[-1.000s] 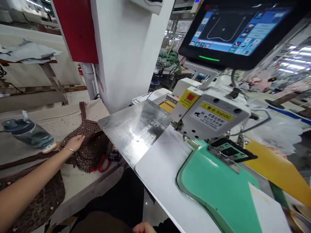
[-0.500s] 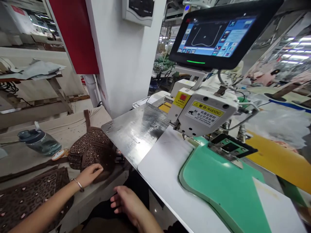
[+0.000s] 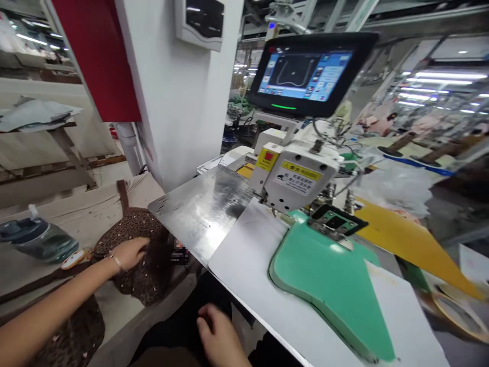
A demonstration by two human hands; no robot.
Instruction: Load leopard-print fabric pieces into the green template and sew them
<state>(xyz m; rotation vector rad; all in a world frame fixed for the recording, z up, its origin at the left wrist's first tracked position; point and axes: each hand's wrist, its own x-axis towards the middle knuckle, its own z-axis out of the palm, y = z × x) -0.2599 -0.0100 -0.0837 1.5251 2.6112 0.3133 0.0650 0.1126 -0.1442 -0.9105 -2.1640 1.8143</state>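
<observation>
Head view: my left hand (image 3: pixel 128 253) lies on the leopard-print fabric piece (image 3: pixel 143 255) on the cloth-covered side table (image 3: pixel 95 204), left of the machine.
Left hand state: fingers curled over the top of the fabric, pressing or pinching it; I cannot tell whether I have a real grip.
Change, left: half a second ago this hand sat at the near edge of the pile; now it is further up on it, so I judge I am gathering the piece to lift it.
Right hand: my right hand (image 3: pixel 219 334) hangs low by my lap, loosely curled, holding nothing; it has dropped nearer to me than before.
Machine: the sewing head (image 3: pixel 296 178) stands over the green template (image 3: pixel 328 280), clamp frame (image 3: pixel 335 223) down on it, screen (image 3: pixel 305 71) showing a stitch outline.
Around: water bottle (image 3: pixel 36 242) lying on the side table beyond my wrist, more leopard fabric (image 3: pixel 72 331) under my forearm, yellow board (image 3: pixel 401 237) past the machine.
In the way: the steel plate (image 3: pixel 202 214) corner juts out just beside the fabric, between it and the white bed (image 3: pixel 248 265).
</observation>
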